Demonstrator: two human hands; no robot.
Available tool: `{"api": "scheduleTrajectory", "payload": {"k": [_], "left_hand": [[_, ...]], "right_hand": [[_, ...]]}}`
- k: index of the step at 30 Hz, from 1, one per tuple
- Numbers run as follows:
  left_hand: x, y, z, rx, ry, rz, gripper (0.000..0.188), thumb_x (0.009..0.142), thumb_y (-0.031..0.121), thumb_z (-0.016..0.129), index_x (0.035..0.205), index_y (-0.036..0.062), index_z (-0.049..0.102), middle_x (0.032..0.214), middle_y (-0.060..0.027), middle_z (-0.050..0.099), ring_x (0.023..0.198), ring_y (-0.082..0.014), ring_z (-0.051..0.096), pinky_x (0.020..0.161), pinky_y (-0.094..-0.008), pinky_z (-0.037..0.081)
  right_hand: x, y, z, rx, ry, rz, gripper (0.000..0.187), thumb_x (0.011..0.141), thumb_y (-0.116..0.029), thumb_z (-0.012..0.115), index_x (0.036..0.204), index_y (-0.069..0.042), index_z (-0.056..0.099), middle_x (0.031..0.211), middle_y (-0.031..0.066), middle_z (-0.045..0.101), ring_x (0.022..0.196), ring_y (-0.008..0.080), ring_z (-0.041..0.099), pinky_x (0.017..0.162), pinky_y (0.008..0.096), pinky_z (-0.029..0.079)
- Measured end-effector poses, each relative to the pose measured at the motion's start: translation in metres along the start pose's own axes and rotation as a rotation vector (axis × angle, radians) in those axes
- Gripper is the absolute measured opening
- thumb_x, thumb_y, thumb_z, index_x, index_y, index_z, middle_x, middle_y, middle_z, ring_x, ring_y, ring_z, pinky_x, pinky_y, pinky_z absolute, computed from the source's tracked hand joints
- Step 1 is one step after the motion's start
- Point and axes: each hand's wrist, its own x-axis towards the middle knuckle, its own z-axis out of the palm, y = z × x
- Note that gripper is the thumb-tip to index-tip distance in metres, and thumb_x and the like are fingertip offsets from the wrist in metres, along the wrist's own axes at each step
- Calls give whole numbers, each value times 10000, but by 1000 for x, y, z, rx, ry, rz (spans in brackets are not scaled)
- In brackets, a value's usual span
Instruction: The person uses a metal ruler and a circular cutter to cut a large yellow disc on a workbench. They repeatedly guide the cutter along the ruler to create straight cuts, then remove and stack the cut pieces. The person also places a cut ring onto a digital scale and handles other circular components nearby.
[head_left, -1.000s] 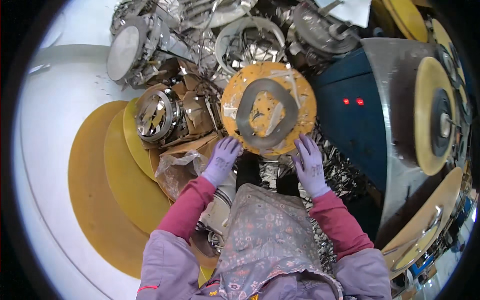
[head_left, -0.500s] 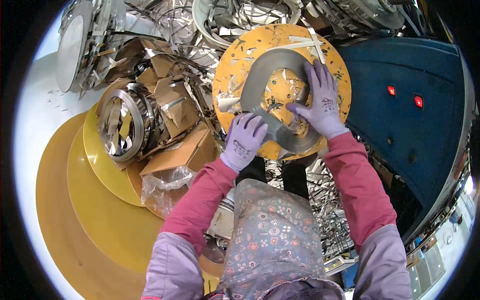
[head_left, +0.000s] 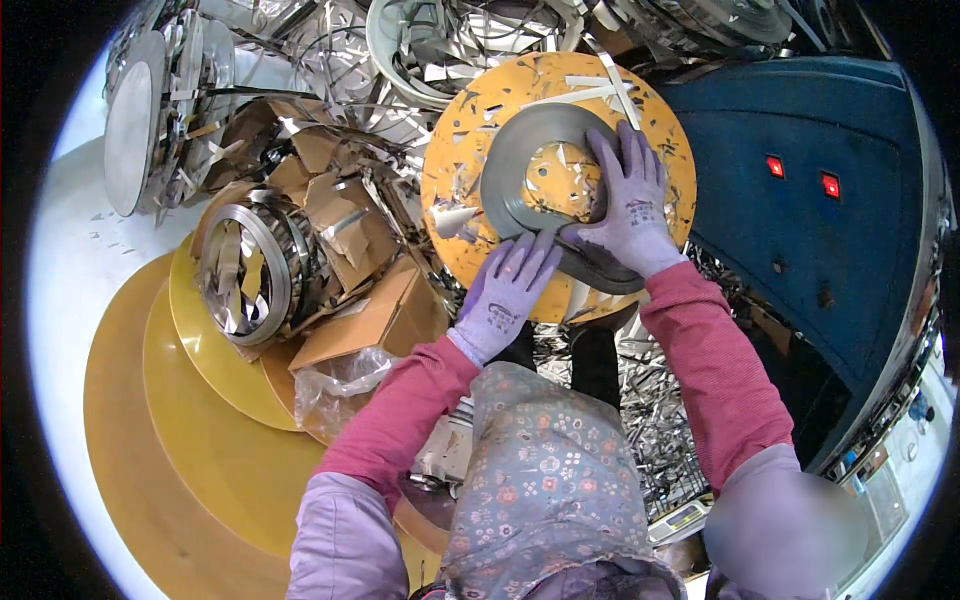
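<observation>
Coil (head_left: 505, 182) of grey strip lies on the orange disc (head_left: 462, 125), under both gloved hands, as I see it through the head camera. On its right side I have the right hand (head_left: 632, 218), spread wide, thumb well apart from the fingers. The left hand (head_left: 508, 290) is at its near edge, fingers straight and side by side; its thumb is hard to see, so I can't tell whether it pinches the strip. White strips (head_left: 618, 85) lie just beyond the right hand, with a blue cabinet (head_left: 810, 240) to its right. Left of the left hand I see a carton (head_left: 360, 325), clear plastic (head_left: 335, 388) at its near side, and a metal ring (head_left: 282, 285) farther out.
</observation>
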Motion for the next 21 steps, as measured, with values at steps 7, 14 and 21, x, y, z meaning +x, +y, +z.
{"api": "scheduleTrajectory", "payload": {"k": [7, 14, 21], "left_hand": [[-3, -9, -10, -35, -98, 56, 593, 785, 165, 483, 1366, 68, 413, 1435, -146, 369, 1282, -301, 396, 1049, -429, 345], [3, -10, -10, 80, -96, 90, 593, 798, 177, 493, 1384, 156, 409, 1458, -138, 339, 1247, -297, 410, 1027, -422, 366], [-1, -15, -12, 225, -160, 169, 576, 816, 186, 488, 1383, 132, 406, 1460, -133, 343, 1228, -294, 404, 1015, -403, 369]], "right_hand": [[1, 1, -2, -12, -13, 0, 1192, 439, -475, 874, 1449, -220, 294, 1507, 183, 205, 1375, 404, 205, 1125, 510, 183], [-2, 2, -2, -65, -22, -15, 1152, 450, -484, 867, 1433, -209, 334, 1506, 183, 203, 1375, 401, 207, 1118, 521, 196], [-6, -3, -4, -15, 62, -30, 1079, 503, -419, 862, 1422, -181, 347, 1498, 162, 224, 1360, 411, 224, 1103, 544, 208]]}}
